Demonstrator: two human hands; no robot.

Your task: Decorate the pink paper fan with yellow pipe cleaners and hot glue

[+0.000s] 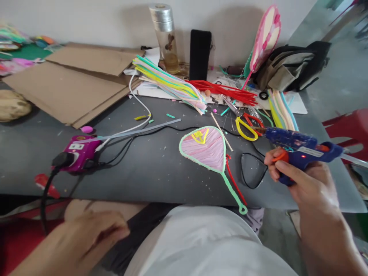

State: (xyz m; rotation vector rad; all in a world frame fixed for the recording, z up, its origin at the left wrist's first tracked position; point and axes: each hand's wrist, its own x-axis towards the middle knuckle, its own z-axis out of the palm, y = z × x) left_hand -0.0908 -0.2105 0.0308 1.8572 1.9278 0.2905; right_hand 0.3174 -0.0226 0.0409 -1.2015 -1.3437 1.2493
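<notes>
While the right hand (304, 180) clamps a blue glue gun (299, 153) by its handle, the left hand (86, 241) rests below the near edge of the dark table (143, 180), blurred; its grip appears loose, unconfirmed. A pink paddle-shaped craft piece (208, 149) lies on the table, near the gun's nozzle.

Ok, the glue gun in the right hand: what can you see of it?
The blue hot glue gun is glossy plastic with a speckled darker barrel, orange trigger, small lit red light and white label. A glue stick juts from its rear. The right hand grips the handle, holding it above the table, nozzle pointing left.
</notes>
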